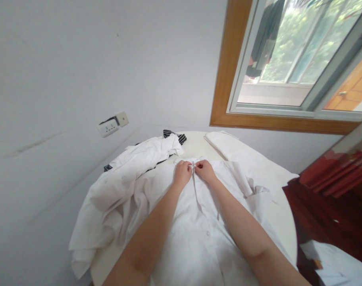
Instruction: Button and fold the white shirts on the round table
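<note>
A white button-up shirt (187,242) lies spread on a round cream table (288,222), its front facing up. My left hand (182,174) pinches the shirt's front edge near its far end. Close beside it, my right hand (206,171) pinches the opposite front edge, fingertips almost touching those of the left. Whatever small part sits between the fingertips is too small to make out. Lower on the shirt front, a round button (207,233) shows between my forearms. Creased white cloth bunches out to the left of my left arm.
Crumpled white cloth (151,153) with black striped fabric (179,138) lies at the table's back left. A folded white cloth (243,153) lies back right. Behind are a wall socket (108,128) and a wood-framed window (219,115). White cloth (336,262) sits low at right.
</note>
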Demonstrator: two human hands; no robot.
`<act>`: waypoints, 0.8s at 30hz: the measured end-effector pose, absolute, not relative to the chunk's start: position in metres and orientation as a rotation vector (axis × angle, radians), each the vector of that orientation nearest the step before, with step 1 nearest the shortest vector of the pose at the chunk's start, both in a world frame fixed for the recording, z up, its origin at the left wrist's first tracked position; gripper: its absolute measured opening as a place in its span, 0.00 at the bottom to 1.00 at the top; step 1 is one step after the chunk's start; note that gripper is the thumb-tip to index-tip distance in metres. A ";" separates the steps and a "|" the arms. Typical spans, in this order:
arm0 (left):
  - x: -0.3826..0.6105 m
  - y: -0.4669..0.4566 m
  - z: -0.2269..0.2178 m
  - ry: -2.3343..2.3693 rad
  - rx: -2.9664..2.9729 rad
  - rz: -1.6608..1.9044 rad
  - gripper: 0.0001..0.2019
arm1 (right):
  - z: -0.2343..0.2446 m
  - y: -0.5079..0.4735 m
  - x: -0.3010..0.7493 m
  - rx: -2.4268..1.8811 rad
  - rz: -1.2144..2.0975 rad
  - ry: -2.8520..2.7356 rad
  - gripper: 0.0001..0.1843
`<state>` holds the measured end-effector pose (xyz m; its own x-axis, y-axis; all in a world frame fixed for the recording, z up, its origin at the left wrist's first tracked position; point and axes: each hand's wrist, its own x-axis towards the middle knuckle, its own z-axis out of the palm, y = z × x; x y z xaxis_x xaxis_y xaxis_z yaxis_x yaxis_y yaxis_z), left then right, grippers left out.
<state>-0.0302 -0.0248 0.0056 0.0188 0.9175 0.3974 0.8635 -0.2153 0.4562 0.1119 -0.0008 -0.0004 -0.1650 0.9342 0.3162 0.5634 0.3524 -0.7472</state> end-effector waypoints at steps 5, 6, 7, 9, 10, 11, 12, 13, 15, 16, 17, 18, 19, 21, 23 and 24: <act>-0.026 -0.026 0.008 1.984 2.208 0.880 0.09 | -0.004 0.001 0.112 -1.344 0.540 -1.818 0.07; -0.025 -0.026 0.008 2.007 2.212 0.860 0.08 | -0.004 0.001 0.112 -1.346 0.531 -1.812 0.07; -0.024 -0.026 0.009 2.030 2.215 0.840 0.08 | -0.004 0.001 0.112 -1.343 0.527 -1.809 0.07; -0.022 -0.025 0.010 2.074 2.217 0.799 0.07 | -0.003 0.000 0.111 -1.332 0.532 -1.813 0.07; -0.021 -0.025 0.010 2.088 2.220 0.779 0.07 | -0.002 0.000 0.111 -1.329 0.536 -1.816 0.07; -0.020 -0.024 0.011 2.099 2.222 0.759 0.07 | -0.001 -0.001 0.111 -1.332 0.534 -1.817 0.07; -0.020 -0.024 0.011 2.108 2.224 0.742 0.07 | 0.000 -0.001 0.111 -1.339 0.527 -1.816 0.07; -0.019 -0.024 0.012 2.115 2.226 0.727 0.07 | 0.000 -0.002 0.111 -1.351 0.516 -1.813 0.07; -0.018 -0.024 0.012 2.123 2.236 0.709 0.06 | 0.001 -0.003 0.110 -1.391 0.484 -1.808 0.07; -0.018 -0.024 0.012 2.125 2.243 0.703 0.06 | 0.002 -0.004 0.110 -1.417 0.467 -1.804 0.07; -0.018 -0.024 0.012 2.124 2.253 0.702 0.06 | 0.002 -0.005 0.110 -1.443 0.449 -1.800 0.07; -0.017 -0.024 0.012 2.120 2.262 0.705 0.06 | 0.002 -0.005 0.110 -1.464 0.434 -1.798 0.07; -0.017 -0.024 0.012 2.116 2.267 0.711 0.06 | 0.002 -0.006 0.109 -1.477 0.423 -1.798 0.07; -0.018 -0.023 0.011 2.113 2.261 0.723 0.06 | 0.002 -0.007 0.110 -1.481 0.420 -1.808 0.07; -0.018 -0.023 0.010 2.114 2.247 0.734 0.06 | 0.003 -0.007 0.110 -1.471 0.444 -1.817 0.07; -0.018 -0.023 0.009 2.113 2.242 0.734 0.06 | 0.003 -0.006 0.110 -1.462 0.467 -1.817 0.07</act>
<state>-0.0182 -0.0226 0.0094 0.0027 0.9386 0.3449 0.9504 -0.1097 0.2912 0.1100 -0.0064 0.0030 -0.0717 0.9448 0.3198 0.6734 0.2823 -0.6833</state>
